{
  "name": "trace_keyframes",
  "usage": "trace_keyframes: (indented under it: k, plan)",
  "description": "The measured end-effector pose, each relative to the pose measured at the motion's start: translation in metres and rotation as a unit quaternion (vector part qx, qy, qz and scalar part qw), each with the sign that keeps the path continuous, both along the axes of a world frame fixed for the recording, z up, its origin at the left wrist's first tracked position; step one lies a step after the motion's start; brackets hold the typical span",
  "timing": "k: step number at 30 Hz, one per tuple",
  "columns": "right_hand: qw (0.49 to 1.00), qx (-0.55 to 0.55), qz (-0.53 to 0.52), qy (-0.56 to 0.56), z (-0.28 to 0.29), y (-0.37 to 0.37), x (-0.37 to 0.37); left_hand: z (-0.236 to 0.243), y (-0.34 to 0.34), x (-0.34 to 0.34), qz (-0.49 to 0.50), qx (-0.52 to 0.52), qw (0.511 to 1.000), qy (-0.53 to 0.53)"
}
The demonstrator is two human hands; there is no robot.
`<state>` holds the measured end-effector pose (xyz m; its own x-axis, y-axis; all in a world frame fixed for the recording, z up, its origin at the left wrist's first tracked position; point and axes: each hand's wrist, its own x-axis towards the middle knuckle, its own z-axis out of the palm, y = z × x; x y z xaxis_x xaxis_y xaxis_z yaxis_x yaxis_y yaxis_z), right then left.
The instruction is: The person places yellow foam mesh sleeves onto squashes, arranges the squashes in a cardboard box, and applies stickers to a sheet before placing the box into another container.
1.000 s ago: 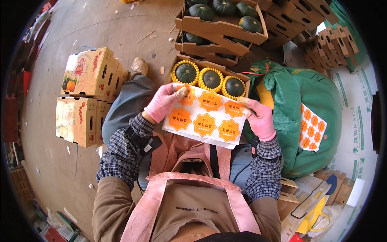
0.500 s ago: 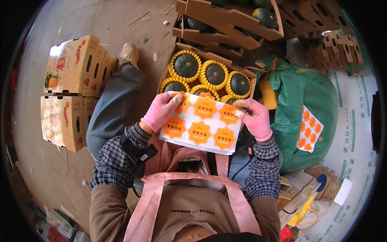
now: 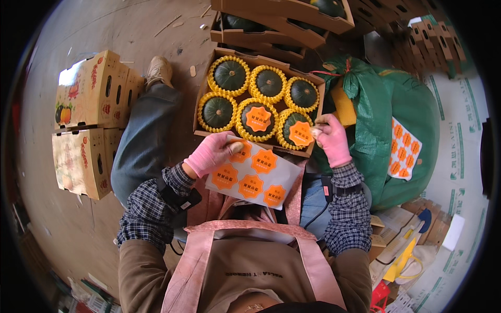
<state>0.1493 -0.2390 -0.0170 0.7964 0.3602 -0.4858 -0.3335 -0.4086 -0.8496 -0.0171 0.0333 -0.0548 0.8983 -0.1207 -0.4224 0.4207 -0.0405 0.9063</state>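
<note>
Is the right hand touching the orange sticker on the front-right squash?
Touching. The head view shows the right hand with fingertips pressed on the edge of the orange sticker on the front-right squash.

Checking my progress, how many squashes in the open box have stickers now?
2: front-row middle squash and front-row right squash, by the right hand. The other four show none.

We had both hands in pink gloves, forearms in plaid sleeves coming up from the lower edge. Left hand was curled, thumb pressed down flat, wrist bent inward. Right hand was raised further out, fingertips pinched together, elbow tucked close.
</note>
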Motion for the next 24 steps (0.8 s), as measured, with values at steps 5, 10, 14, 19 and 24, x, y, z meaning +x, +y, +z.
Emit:
trace_keyframes:
  k: [5,10,14,19,24]
  plan:
    - [0.995,0.003,0.044,-0.087,-0.030,0.001,0.004,0.005,-0.010,0.004,-0.030,0.011,0.999,-0.008]
    - [0.984,-0.014,0.061,-0.164,-0.048,-0.007,0.005,0.000,-0.008,0.003,-0.030,0.003,0.998,-0.049]
    - [0.975,-0.072,0.086,-0.191,-0.031,0.004,-0.005,0.000,-0.007,0.002,-0.040,0.017,0.997,-0.056]
    - [0.866,-0.296,0.228,-0.333,-0.002,0.010,-0.010,-0.006,-0.006,0.000,-0.021,0.034,0.996,-0.083]
    - [0.823,-0.355,0.225,-0.382,0.016,0.013,-0.015,0.000,-0.004,0.007,-0.001,0.031,0.995,-0.099]
